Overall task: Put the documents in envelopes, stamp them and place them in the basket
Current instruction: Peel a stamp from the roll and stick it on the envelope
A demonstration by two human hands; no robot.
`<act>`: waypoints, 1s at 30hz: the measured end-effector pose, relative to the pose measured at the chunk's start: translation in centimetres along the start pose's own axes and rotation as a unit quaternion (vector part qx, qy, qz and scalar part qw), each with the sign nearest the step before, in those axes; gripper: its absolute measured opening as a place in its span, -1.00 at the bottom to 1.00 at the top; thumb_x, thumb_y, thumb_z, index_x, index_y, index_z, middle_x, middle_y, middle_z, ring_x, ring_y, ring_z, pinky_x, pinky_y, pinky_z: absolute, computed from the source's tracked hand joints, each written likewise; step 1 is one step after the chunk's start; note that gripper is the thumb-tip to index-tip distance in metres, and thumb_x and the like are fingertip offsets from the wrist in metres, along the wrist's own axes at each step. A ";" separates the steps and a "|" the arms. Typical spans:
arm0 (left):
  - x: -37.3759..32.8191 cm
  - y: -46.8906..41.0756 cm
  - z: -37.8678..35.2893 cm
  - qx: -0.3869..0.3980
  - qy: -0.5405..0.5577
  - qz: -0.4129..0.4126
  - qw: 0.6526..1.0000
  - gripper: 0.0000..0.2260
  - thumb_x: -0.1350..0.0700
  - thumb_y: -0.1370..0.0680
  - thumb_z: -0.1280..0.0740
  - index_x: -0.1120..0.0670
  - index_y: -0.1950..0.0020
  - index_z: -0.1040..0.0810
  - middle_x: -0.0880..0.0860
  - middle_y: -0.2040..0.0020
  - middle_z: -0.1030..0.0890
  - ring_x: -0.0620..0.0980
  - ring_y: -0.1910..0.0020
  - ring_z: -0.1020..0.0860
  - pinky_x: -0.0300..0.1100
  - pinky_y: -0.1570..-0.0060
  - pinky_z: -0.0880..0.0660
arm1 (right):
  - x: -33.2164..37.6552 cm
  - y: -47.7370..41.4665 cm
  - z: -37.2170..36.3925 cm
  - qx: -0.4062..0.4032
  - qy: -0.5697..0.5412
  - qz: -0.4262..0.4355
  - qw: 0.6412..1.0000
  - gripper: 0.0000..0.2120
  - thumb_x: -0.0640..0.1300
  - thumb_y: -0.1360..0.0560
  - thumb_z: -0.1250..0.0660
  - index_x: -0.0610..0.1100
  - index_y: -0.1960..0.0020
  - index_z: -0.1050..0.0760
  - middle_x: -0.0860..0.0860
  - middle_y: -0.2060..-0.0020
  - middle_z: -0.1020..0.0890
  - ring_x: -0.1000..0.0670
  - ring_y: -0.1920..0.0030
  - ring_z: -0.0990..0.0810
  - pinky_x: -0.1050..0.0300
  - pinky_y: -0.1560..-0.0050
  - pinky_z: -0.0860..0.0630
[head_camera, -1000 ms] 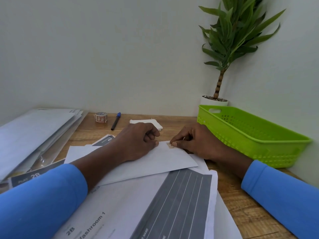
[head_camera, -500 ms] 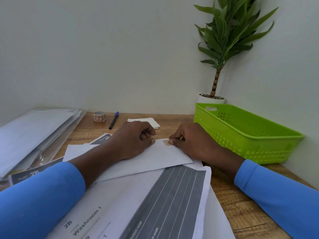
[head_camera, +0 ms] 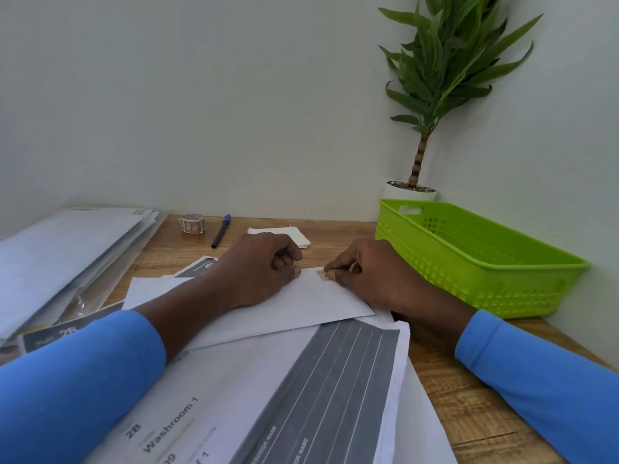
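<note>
Little had changed since half a second before. The left hand (head_camera: 258, 267) still lay on the white envelope (head_camera: 301, 304), its fingers curled into a loose fist that gripped nothing, with the thumb tip against the paper. The right hand (head_camera: 371, 279) stayed at the envelope's far right corner, its fingers bent and the tips of thumb and forefinger together on the edge of the small brownish stamp (head_camera: 322, 274). The stamp lay flat there, as it had earlier. Only the view had drifted a little.

The envelope rested on loose documents (head_camera: 268, 396) on the wooden table (head_camera: 462, 390), near the green basket (head_camera: 485, 262) but apart from it. Whether the right fingertips pinched the stamp or only pressed it down could not be told. The left forearm covered much of the envelope, and the stamp's print was too small to read. The bottom edge cut off the nearest document. The stack of envelopes (head_camera: 67, 249) at the left ran out of view. A roll of stamps (head_camera: 193, 223) and a pen (head_camera: 221, 231) lay by the wall.
</note>
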State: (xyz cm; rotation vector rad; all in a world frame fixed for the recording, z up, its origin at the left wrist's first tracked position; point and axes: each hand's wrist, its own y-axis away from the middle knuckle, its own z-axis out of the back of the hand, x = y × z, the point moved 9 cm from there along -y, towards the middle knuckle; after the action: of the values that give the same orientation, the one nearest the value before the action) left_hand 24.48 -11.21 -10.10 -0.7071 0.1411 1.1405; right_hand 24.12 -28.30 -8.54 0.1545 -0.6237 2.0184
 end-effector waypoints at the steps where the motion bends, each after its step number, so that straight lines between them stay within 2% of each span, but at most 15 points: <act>1: -0.1 0.1 0.1 0.002 -0.002 -0.003 1.000 -0.85 0.10 -0.51 -0.46 -0.07 -0.06 -0.66 -0.16 0.13 -0.65 -0.20 0.14 -0.61 -0.48 0.15 -0.42 | -0.1 0.0 -0.1 0.000 0.016 0.001 1.000 -0.81 -0.08 -0.55 -0.43 0.01 -0.13 -0.72 0.24 0.09 -0.65 0.26 0.22 -0.54 0.47 0.19 -0.40; 3: -0.5 0.2 0.3 0.014 -0.014 -0.012 1.000 -0.85 0.10 -0.52 -0.45 -0.08 -0.07 -0.65 -0.15 0.11 -0.65 -0.20 0.11 -0.61 -0.43 0.13 -0.43 | -0.1 0.0 -0.2 -0.023 0.026 0.011 0.999 -0.77 0.00 -0.55 -0.40 0.03 -0.18 -0.69 0.14 0.06 -0.65 0.18 0.14 -0.58 0.25 0.06 -0.50; 5: -1.2 0.3 0.9 0.033 -0.064 -0.036 0.997 -0.83 0.10 -0.55 -0.40 -0.07 -0.12 -0.65 -0.15 0.06 -0.66 -0.17 0.07 -0.60 -0.37 0.08 -0.45 | 0.6 0.2 -0.3 -0.026 -0.007 0.041 0.999 -0.65 0.13 -0.54 -0.38 0.05 -0.28 -0.62 0.12 -0.06 -0.63 0.13 0.00 -0.58 0.16 -0.02 -0.50; 7: -1.8 0.4 2.0 0.035 -0.119 -0.060 0.990 -0.80 0.05 -0.57 -0.34 -0.08 -0.17 -0.62 -0.15 -0.01 -0.65 -0.13 0.02 -0.58 -0.19 -0.01 -0.51 | 1.6 0.2 -1.4 0.043 -0.006 0.077 0.996 -0.39 0.36 -0.47 -0.30 0.08 -0.42 -0.49 0.13 -0.28 -0.57 0.14 -0.26 -0.50 0.15 -0.24 -0.43; 9: -1.9 0.6 3.4 0.014 -0.159 -0.065 0.985 -0.79 -0.02 -0.59 -0.31 -0.09 -0.20 -0.60 -0.14 -0.07 -0.63 -0.09 -0.02 -0.58 -0.06 -0.03 -0.55 | 1.9 0.4 -2.5 0.117 0.013 0.073 0.990 -0.19 0.49 -0.39 -0.29 0.10 -0.51 -0.37 0.16 -0.41 -0.48 0.14 -0.38 -0.42 0.10 -0.40 -0.36; 11: -1.7 0.8 4.4 -0.003 -0.194 -0.058 0.979 -0.78 -0.04 -0.61 -0.33 -0.07 -0.24 -0.58 -0.11 -0.11 -0.62 -0.03 -0.07 -0.58 -0.04 -0.01 -0.55 | 1.9 0.2 -2.5 0.130 0.022 0.064 0.989 -0.14 0.48 -0.34 -0.36 0.09 -0.52 -0.35 0.16 -0.37 -0.49 0.12 -0.35 -0.44 0.06 -0.40 -0.38; 15: -1.3 1.0 4.7 -0.009 -0.232 -0.035 0.972 -0.70 -0.11 -0.60 -0.33 -0.09 -0.31 -0.54 -0.09 -0.21 -0.60 0.01 -0.23 -0.52 0.03 -0.11 -0.54 | 2.0 -0.3 -1.8 0.128 0.035 0.039 0.990 -0.15 0.44 -0.28 -0.45 0.03 -0.44 -0.45 0.15 -0.13 -0.52 0.09 -0.17 -0.50 0.09 -0.25 -0.48; 18: -1.7 1.0 4.5 -0.024 -0.231 -0.034 0.972 -0.68 -0.16 -0.60 -0.32 -0.11 -0.32 -0.52 -0.07 -0.27 -0.59 0.01 -0.27 -0.49 0.03 -0.14 -0.52 | 1.2 -0.5 -1.3 0.118 0.040 0.015 0.992 -0.29 0.49 -0.19 -0.49 0.08 -0.18 -0.59 0.18 -0.03 -0.55 0.08 -0.07 -0.52 0.11 -0.08 -0.52; 21: -2.1 1.2 4.3 -0.044 -0.202 -0.035 0.978 -0.67 -0.21 -0.59 -0.31 -0.12 -0.30 -0.53 -0.05 -0.29 -0.57 0.01 -0.27 -0.47 0.03 -0.17 -0.49 | 0.1 -0.6 -1.0 0.113 0.022 -0.013 0.993 -0.27 0.56 -0.04 -0.46 0.09 0.00 -0.55 0.13 -0.01 -0.56 0.08 -0.05 -0.52 0.04 -0.08 -0.56; 23: -2.2 1.4 3.7 -0.041 -0.187 -0.034 0.981 -0.65 -0.25 -0.58 -0.28 -0.15 -0.30 -0.51 -0.05 -0.30 -0.56 0.01 -0.28 -0.47 0.03 -0.21 -0.45 | -0.4 -0.6 -1.1 0.126 0.021 -0.035 0.991 -0.19 0.59 0.01 -0.44 0.10 -0.04 -0.49 0.12 -0.07 -0.53 0.07 -0.08 -0.51 0.00 -0.12 -0.56; 27: -2.4 1.8 2.7 -0.032 -0.159 -0.026 0.986 -0.60 -0.29 -0.57 -0.28 -0.17 -0.35 -0.46 -0.06 -0.37 -0.51 0.02 -0.39 -0.42 0.09 -0.37 -0.36 | -0.8 -0.2 -1.2 0.162 0.027 -0.078 0.983 -0.03 0.57 -0.05 -0.46 0.06 -0.29 -0.38 0.13 -0.13 -0.50 0.06 -0.13 -0.52 0.02 -0.18 -0.53; 28: -2.4 1.9 2.6 -0.034 -0.156 -0.026 0.987 -0.59 -0.29 -0.57 -0.27 -0.17 -0.36 -0.45 -0.07 -0.38 -0.50 0.02 -0.41 -0.41 0.09 -0.37 -0.35 | -1.1 -0.2 -1.4 0.168 0.026 -0.089 0.981 -0.02 0.56 -0.05 -0.46 0.05 -0.31 -0.39 0.14 -0.13 -0.51 0.06 -0.14 -0.52 0.02 -0.20 -0.53; 30: -2.5 1.9 2.4 -0.032 -0.150 -0.027 0.988 -0.55 -0.34 -0.55 -0.22 -0.19 -0.38 -0.42 -0.10 -0.40 -0.47 0.00 -0.43 -0.39 0.10 -0.38 -0.35 | -1.2 -0.1 -1.3 0.154 0.007 -0.094 0.984 -0.12 0.54 -0.06 -0.48 0.05 -0.20 -0.48 0.15 -0.08 -0.56 0.08 -0.09 -0.55 0.02 -0.17 -0.55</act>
State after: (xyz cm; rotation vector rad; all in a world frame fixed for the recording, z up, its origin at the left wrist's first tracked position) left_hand 21.14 -11.35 -7.98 -0.5841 -0.1691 1.1904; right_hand 25.02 -28.59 -10.08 0.3697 -0.2727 1.9177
